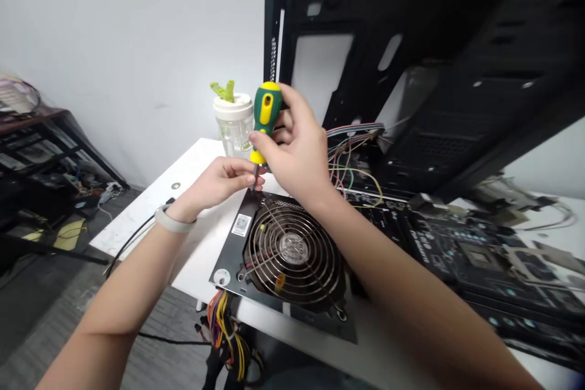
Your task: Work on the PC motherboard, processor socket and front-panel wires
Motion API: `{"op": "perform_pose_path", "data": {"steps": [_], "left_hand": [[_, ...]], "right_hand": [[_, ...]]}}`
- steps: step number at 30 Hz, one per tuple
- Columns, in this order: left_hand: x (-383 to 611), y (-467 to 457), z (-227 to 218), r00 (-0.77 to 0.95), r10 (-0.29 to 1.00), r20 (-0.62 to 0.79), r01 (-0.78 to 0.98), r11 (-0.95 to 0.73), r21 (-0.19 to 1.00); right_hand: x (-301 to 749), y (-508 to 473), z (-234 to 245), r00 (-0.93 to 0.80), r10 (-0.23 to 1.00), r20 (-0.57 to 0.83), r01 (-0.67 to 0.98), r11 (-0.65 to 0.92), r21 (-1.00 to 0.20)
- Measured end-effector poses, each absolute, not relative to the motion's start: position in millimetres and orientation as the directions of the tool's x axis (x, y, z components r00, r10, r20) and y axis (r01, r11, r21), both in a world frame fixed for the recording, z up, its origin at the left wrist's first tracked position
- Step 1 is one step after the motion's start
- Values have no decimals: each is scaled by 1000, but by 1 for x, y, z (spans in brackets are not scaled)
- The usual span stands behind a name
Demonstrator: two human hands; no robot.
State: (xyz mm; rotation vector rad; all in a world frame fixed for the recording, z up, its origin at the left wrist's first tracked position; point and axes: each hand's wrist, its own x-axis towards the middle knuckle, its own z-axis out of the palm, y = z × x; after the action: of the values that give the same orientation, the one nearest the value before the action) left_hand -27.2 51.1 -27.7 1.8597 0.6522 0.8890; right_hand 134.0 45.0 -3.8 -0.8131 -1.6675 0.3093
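My right hand (292, 149) is wrapped round the green and yellow handle of a screwdriver (265, 113), held upright with its tip down at the far left corner of a black power supply (237, 228). The power supply lies flat on the white table (150, 207) with its round fan grille (292, 256) facing up. My left hand (219, 183) pinches the screwdriver's metal shaft just above that corner; a white band is on that wrist. Whether a screw sits under the tip is hidden by my fingers.
A clear jar with a white lid and green clips (233, 122) stands behind my hands. An open black computer case (434, 73) rises at the right, with coloured wires (351, 164) and a motherboard (479, 250) beside it. Cables (226, 335) hang off the table's front edge.
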Motion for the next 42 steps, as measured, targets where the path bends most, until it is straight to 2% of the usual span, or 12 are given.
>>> {"op": "perform_pose_path", "data": {"steps": [10,19,27,34,42], "left_hand": [[-18,41,-29,525,767,369,92,-482,871],[-18,39,-23,554,743,377,133,-525,841],[-19,43,-27,529,766,365,112,-489,865],[-22,45,-26,565,729,387,119,-536,836],[-25,45,-27,579,736,350,146,-516,844]], "right_hand": [[134,37,-7,-50,713,700,243,688,-684],[138,36,-12,-82,723,686,223,684,-695],[136,33,-12,-105,723,683,182,689,-701],[136,32,-9,-140,707,693,135,707,-694],[137,32,-8,-178,688,703,137,725,-675]]}}
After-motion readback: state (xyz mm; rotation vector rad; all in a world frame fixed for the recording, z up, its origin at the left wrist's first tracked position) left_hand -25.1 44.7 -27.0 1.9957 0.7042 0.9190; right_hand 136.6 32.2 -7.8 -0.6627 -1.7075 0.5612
